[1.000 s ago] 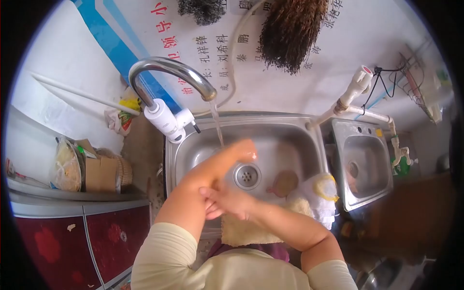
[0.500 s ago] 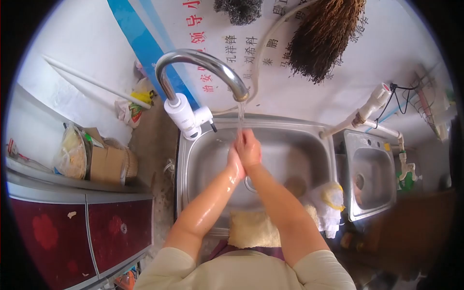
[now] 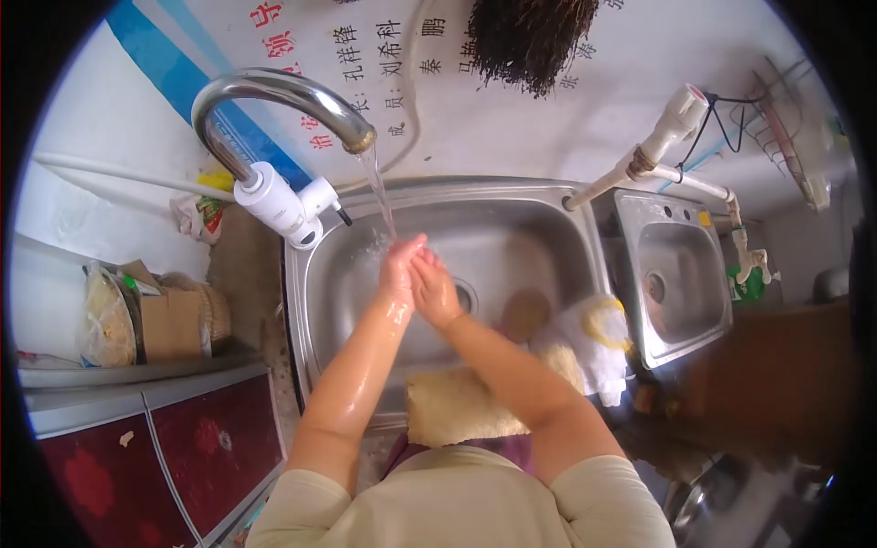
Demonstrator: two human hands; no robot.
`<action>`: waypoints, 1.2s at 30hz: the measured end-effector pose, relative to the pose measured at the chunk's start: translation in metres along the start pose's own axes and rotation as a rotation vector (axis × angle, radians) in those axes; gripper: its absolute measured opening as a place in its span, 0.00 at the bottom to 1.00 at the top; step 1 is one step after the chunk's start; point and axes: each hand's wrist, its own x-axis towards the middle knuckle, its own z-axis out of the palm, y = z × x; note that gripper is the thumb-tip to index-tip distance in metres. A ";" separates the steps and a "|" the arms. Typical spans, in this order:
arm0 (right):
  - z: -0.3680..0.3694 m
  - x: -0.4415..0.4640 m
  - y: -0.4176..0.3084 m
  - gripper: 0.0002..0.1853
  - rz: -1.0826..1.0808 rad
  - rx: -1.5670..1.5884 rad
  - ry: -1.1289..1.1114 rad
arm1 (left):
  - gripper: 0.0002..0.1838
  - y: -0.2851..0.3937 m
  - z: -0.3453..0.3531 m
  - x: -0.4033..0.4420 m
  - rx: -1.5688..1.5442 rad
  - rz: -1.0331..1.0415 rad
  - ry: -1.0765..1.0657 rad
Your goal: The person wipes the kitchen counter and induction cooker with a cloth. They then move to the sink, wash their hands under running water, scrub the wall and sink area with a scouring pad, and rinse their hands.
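Note:
My left hand (image 3: 395, 278) and my right hand (image 3: 433, 287) are clasped together over the steel sink basin (image 3: 338, 320). Both are wet, and water glistens along my left forearm. From the curved chrome faucet (image 3: 274, 80) a stream of water (image 3: 379, 187) falls onto the fingers and splashes a little. The fingers of my right hand close against my left hand, and how they interlock is partly hidden. Behind my wrists lies the drain (image 3: 464, 294).
A tan cloth (image 3: 448, 406) drapes the sink's front edge, beside a white cloth with yellow trim (image 3: 598, 338). At right are a smaller sink (image 3: 681, 274) and white pipes (image 3: 639, 164). A brush of dark bristles (image 3: 530, 46) hangs above; a cardboard box (image 3: 174, 324) sits at left.
The view has shifted, so the sink and faucet sit farther left and higher. My hands remain clasped, turned somewhat, and now sit a little farther below the faucet's mouth.

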 end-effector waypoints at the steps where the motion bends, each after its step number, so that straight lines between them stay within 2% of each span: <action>1: -0.016 0.003 -0.014 0.13 -0.029 -0.008 -0.008 | 0.12 -0.006 0.004 -0.003 -0.056 -0.047 0.042; 3: -0.031 -0.001 -0.002 0.15 -0.083 -0.125 -0.234 | 0.11 -0.011 0.002 0.001 -0.147 -0.143 0.096; 4: -0.042 -0.004 0.004 0.16 -0.107 -0.183 -0.348 | 0.10 -0.017 -0.007 0.003 -0.094 -0.153 0.156; 6: -0.089 -0.005 0.023 0.18 -0.360 -0.285 -0.469 | 0.11 -0.022 -0.023 0.008 0.014 -0.162 0.266; 7: -0.100 -0.011 0.040 0.18 -0.405 -0.445 -0.520 | 0.16 -0.006 -0.014 -0.005 0.104 -0.279 0.291; 9: -0.124 -0.017 0.028 0.19 0.348 -0.938 -0.645 | 0.20 0.007 -0.018 -0.013 0.117 -0.320 0.332; 12: -0.138 -0.066 0.084 0.21 0.513 -1.142 -0.900 | 0.25 0.013 -0.027 -0.020 0.101 -0.352 0.347; 14: -0.130 -0.081 0.135 0.21 0.650 -1.044 -1.047 | 0.26 0.011 -0.031 -0.018 0.093 -0.358 0.328; 16: -0.106 -0.056 0.127 0.21 0.487 -0.771 -1.146 | 0.27 0.011 -0.033 -0.022 0.170 -0.356 0.288; 18: -0.093 0.006 0.027 0.20 0.717 -0.448 -0.911 | 0.28 0.011 -0.027 -0.026 0.241 -0.363 0.302; 20: -0.065 0.025 0.006 0.18 0.708 -0.094 -0.716 | 0.29 0.017 -0.008 -0.036 0.308 -0.378 0.373; 21: -0.041 0.022 0.011 0.15 0.649 0.075 -0.549 | 0.31 0.019 0.004 -0.040 0.241 -0.310 0.427; 22: -0.017 0.015 0.014 0.13 0.585 0.244 -0.384 | 0.28 0.018 0.002 -0.039 0.172 -0.230 0.405; 23: -0.017 0.019 -0.028 0.12 0.497 0.363 -0.289 | 0.26 0.016 -0.012 -0.031 0.076 -0.176 0.316; 24: -0.019 0.021 -0.068 0.12 0.407 0.481 -0.195 | 0.24 0.013 -0.035 -0.015 -0.073 -0.141 0.101; 25: -0.006 0.016 -0.072 0.12 0.156 0.133 -0.265 | 0.22 0.014 -0.063 0.001 -0.244 -0.171 -0.256; 26: 0.003 0.017 -0.062 0.11 0.097 0.005 -0.162 | 0.20 0.015 -0.076 0.012 -0.325 -0.232 -0.558; 28: 0.018 0.022 -0.041 0.10 -0.018 -0.249 0.053 | 0.20 0.019 -0.017 -0.017 -0.181 -0.078 -0.212; 29: 0.001 0.043 -0.036 0.14 0.219 -0.058 -0.092 | 0.26 0.016 -0.001 -0.026 -0.148 -0.027 0.088; 32: 0.014 0.053 -0.030 0.19 0.316 -0.215 0.237 | 0.30 0.026 0.010 -0.036 -0.128 0.035 -0.044; 33: 0.019 0.045 -0.028 0.24 0.377 -0.140 -0.005 | 0.32 0.031 0.002 -0.031 -0.245 -0.004 -0.200; 36: 0.022 0.047 -0.038 0.24 0.280 0.068 -0.084 | 0.28 0.014 -0.035 -0.009 -0.334 0.112 -0.109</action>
